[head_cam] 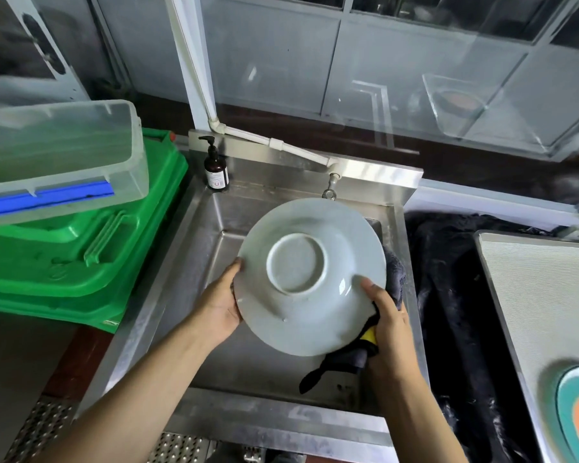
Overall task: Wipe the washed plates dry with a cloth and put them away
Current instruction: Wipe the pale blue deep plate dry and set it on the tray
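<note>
Left hand is gripping the plate at its rim, fingers hidden behind it; right hand is clutching the dark cloth against the opposite rim, thumb on the plate's back. Plate is hanging bottom-up between both hands, over the steel sink. Risk: a wet rim is likely slick, so rubbing hard with the cloth hand could be twisting it out of the left hand's edge hold, dropping it into the sink. Beyond the hands, the tap is sitting near the far rim, so tilting could be chipping it.
</note>
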`<move>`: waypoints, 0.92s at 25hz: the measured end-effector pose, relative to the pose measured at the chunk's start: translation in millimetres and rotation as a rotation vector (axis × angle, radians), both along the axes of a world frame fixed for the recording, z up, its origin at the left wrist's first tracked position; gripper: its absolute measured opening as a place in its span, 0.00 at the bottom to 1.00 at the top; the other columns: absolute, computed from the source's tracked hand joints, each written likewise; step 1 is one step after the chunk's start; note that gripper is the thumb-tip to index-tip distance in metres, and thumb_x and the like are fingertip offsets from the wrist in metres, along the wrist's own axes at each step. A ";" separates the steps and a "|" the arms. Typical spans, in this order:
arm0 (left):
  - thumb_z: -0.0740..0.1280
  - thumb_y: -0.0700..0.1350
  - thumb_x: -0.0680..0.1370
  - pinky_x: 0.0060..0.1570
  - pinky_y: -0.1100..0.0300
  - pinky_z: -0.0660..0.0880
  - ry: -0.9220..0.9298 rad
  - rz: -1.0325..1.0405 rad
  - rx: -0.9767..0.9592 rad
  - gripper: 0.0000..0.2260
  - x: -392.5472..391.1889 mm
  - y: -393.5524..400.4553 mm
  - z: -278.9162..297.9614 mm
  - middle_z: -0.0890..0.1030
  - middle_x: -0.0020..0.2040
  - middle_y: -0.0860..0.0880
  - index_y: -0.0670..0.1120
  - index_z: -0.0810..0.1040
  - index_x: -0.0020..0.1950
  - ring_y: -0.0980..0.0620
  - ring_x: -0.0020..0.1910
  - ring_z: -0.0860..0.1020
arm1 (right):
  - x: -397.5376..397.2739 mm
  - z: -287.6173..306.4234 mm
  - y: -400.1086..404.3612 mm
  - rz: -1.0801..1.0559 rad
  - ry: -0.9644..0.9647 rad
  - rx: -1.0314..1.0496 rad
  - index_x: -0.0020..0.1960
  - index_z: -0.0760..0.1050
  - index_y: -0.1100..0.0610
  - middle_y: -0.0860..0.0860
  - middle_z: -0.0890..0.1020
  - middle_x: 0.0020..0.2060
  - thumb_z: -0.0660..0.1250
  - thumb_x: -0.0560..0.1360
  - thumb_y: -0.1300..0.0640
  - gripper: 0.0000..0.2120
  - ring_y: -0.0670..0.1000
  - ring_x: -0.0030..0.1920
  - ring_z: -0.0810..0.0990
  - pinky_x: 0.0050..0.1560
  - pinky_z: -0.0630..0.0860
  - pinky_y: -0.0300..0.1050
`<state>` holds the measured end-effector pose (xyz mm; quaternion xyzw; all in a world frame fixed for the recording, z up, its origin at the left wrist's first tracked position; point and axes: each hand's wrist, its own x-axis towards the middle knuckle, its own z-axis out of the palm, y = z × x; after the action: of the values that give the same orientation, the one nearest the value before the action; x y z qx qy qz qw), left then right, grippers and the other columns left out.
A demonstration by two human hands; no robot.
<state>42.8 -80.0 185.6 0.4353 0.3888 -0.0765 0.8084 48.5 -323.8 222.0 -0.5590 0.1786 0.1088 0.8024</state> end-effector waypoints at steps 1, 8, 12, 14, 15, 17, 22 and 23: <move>0.71 0.61 0.75 0.42 0.52 0.83 -0.051 0.013 -0.040 0.19 -0.6 -0.3 3.0 0.86 0.53 0.47 0.50 0.84 0.59 0.48 0.50 0.86 | 1.1 -0.6 -0.3 0.001 0.020 0.020 0.64 0.79 0.47 0.59 0.83 0.61 0.76 0.71 0.47 0.22 0.60 0.51 0.81 0.39 0.79 0.47; 0.74 0.66 0.67 0.46 0.55 0.82 -0.300 -0.063 -0.075 0.23 5.3 -11.7 37.3 0.85 0.57 0.48 0.54 0.87 0.55 0.50 0.54 0.84 | 4.4 -7.2 -3.2 -0.012 0.003 0.038 0.67 0.77 0.44 0.58 0.83 0.62 0.74 0.74 0.48 0.22 0.61 0.55 0.82 0.43 0.77 0.46; 0.70 0.64 0.73 0.63 0.45 0.77 -0.206 0.061 0.002 0.29 11.3 -13.8 54.8 0.82 0.63 0.45 0.48 0.79 0.68 0.44 0.62 0.80 | 3.7 -10.3 3.5 -0.357 -0.022 -0.260 0.57 0.81 0.49 0.49 0.87 0.52 0.72 0.75 0.47 0.12 0.50 0.54 0.85 0.52 0.80 0.49; 0.66 0.65 0.77 0.64 0.44 0.76 -0.141 0.081 0.047 0.25 10.5 -11.7 60.3 0.84 0.61 0.46 0.50 0.79 0.66 0.44 0.60 0.81 | 7.0 -4.3 3.2 -0.509 -0.188 -0.346 0.56 0.77 0.51 0.45 0.85 0.50 0.65 0.77 0.49 0.11 0.43 0.49 0.81 0.53 0.76 0.39; 0.65 0.66 0.76 0.61 0.46 0.77 -0.124 0.077 0.082 0.24 8.6 -11.8 63.1 0.85 0.57 0.48 0.51 0.81 0.63 0.45 0.57 0.83 | 12.1 0.0 2.2 -0.475 -0.277 -0.373 0.55 0.76 0.50 0.40 0.84 0.47 0.63 0.77 0.51 0.09 0.40 0.47 0.79 0.51 0.74 0.34; 0.67 0.66 0.75 0.53 0.50 0.80 -0.120 0.060 0.188 0.18 4.7 -13.9 68.1 0.87 0.50 0.53 0.55 0.84 0.54 0.48 0.51 0.85 | 23.1 7.9 3.7 -0.256 -0.405 -0.500 0.57 0.77 0.46 0.38 0.82 0.49 0.62 0.78 0.53 0.09 0.38 0.50 0.79 0.53 0.73 0.33; 0.66 0.67 0.74 0.58 0.46 0.79 -0.272 -0.019 0.444 0.11 3.7 -19.1 83.5 0.87 0.47 0.58 0.64 0.85 0.43 0.55 0.51 0.84 | 44.9 18.5 23.6 -0.025 -0.442 -0.685 0.70 0.75 0.53 0.50 0.79 0.65 0.61 0.79 0.52 0.20 0.47 0.66 0.76 0.70 0.71 0.52; 0.65 0.67 0.74 0.56 0.49 0.80 -0.298 -0.036 0.505 0.11 4.5 -18.9 84.8 0.86 0.44 0.59 0.65 0.84 0.42 0.58 0.47 0.84 | 46.5 23.8 29.2 -0.001 -0.482 -0.697 0.71 0.74 0.54 0.51 0.79 0.65 0.60 0.79 0.52 0.21 0.47 0.66 0.76 0.69 0.71 0.51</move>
<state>47.3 -98.9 270.4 0.6360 0.2650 0.0733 0.7210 95.0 -294.6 245.8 -0.8064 0.0122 -0.0924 0.5840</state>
